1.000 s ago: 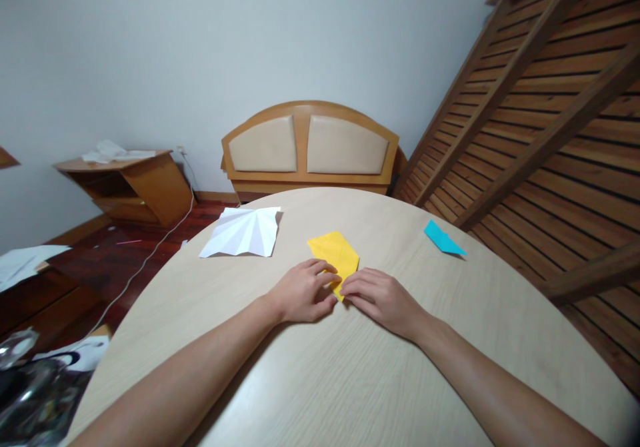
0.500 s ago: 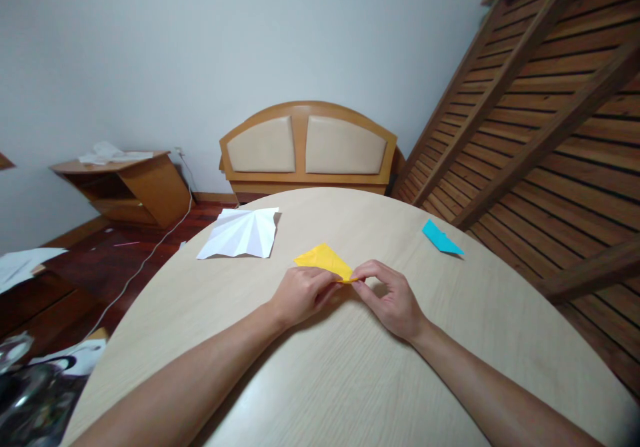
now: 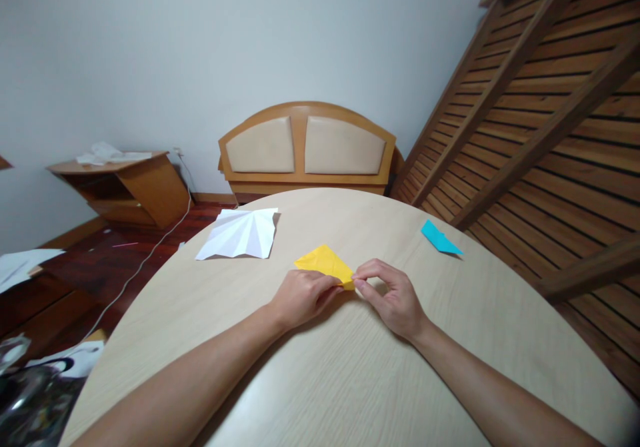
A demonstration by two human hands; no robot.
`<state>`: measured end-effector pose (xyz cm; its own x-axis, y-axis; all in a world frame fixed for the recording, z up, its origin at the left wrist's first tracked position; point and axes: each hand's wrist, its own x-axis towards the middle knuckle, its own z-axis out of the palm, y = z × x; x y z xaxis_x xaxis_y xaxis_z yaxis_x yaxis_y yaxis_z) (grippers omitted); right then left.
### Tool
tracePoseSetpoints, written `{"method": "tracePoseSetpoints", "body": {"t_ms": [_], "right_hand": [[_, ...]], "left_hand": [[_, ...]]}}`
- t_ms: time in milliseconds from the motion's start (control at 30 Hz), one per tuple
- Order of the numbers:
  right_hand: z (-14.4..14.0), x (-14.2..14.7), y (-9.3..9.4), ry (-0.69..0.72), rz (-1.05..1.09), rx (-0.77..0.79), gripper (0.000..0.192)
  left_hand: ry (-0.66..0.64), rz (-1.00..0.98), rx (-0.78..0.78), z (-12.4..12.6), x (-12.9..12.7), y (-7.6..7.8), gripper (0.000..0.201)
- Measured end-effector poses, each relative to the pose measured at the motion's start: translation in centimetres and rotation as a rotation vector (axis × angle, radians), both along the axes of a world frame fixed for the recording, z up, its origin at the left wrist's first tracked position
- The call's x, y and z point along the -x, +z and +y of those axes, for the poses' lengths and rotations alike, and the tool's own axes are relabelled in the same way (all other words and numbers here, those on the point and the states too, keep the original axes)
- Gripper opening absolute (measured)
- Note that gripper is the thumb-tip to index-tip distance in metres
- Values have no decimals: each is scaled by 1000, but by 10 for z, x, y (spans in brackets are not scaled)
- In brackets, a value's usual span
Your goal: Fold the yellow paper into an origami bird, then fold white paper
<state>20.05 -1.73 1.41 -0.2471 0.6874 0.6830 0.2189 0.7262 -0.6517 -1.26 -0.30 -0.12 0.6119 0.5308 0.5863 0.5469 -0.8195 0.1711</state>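
Observation:
A folded yellow paper [image 3: 324, 264] lies in the middle of a round pale wooden table [image 3: 350, 380]. My left hand [image 3: 303, 295] rests on its near left edge with the fingers curled over the paper. My right hand [image 3: 390, 295] pinches the paper's near right corner between thumb and forefinger. The part of the sheet under both hands is hidden.
A creased white paper [image 3: 240, 234] lies at the table's far left and a folded blue paper [image 3: 440, 238] at the far right. Beyond the table stand a wooden headboard [image 3: 306, 146], a slatted bed frame [image 3: 540, 100] leaning on the right and a low wooden cabinet [image 3: 125, 184].
The yellow paper went from a longer shape pointing away from me to a flatter, wider fold. My right hand rose from flat pressing to a pinch on its corner.

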Motion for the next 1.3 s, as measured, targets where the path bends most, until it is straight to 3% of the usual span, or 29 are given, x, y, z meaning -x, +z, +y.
{"method": "tracePoseSetpoints", "body": {"t_ms": [467, 767, 1000, 1200, 1300], "right_hand": [[0, 1, -2, 7, -25, -12, 7], [10, -14, -7, 68, -231, -121, 12], [20, -20, -10, 22, -261, -134, 8], [18, -20, -8, -18, -360, -185, 8], [19, -22, -8, -46, -425, -218, 9]], "left_hand": [[7, -29, 23, 0, 1, -1, 30], [-136, -108, -100, 6, 10, 3, 22], [-222, -310, 42, 7, 11, 3, 23], [-130, -370, 115, 0, 6, 8, 17], [-165, -400, 92, -4, 4, 10, 16]]}}
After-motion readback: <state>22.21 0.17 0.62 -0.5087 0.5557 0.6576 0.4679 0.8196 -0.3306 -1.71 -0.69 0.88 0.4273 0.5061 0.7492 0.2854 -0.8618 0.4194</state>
